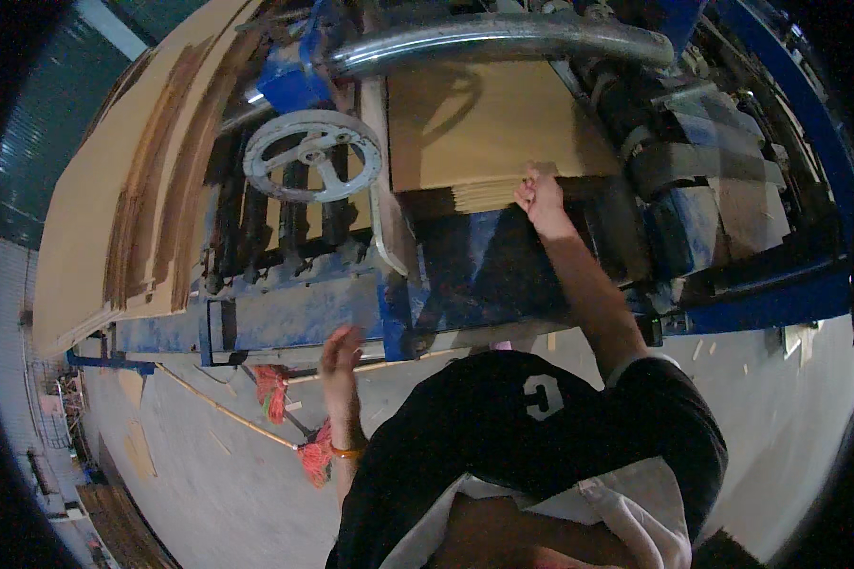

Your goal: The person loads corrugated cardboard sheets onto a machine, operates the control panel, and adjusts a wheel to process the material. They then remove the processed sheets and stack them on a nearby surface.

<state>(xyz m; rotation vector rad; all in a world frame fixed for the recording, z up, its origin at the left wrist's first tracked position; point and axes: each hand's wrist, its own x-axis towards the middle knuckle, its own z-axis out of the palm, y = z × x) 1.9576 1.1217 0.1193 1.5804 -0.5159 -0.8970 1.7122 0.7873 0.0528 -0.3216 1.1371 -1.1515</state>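
A stack of brown cardboard sheets (489,142) lies inside the machine, its layered near edge facing me. My right hand (543,201) reaches in from below and is at that near edge, toward its right end. Its fingers are curled, and whatever lies between them is too small to make out. Lower and to the left, my left hand (341,358) is raised by the front edge of the blue machine frame (294,322). Its fingers are loosely bent and slightly blurred, with nothing seen in them. An orange band (348,452) circles the left wrist.
A grey handwheel (313,156) stands left of the stack, beside an upright metal plate (381,190). A thick metal roller (503,43) crosses above. Large cardboard sheets (95,209) lean at the left. Mops with red heads (315,457) and cardboard scraps lie on the grey floor.
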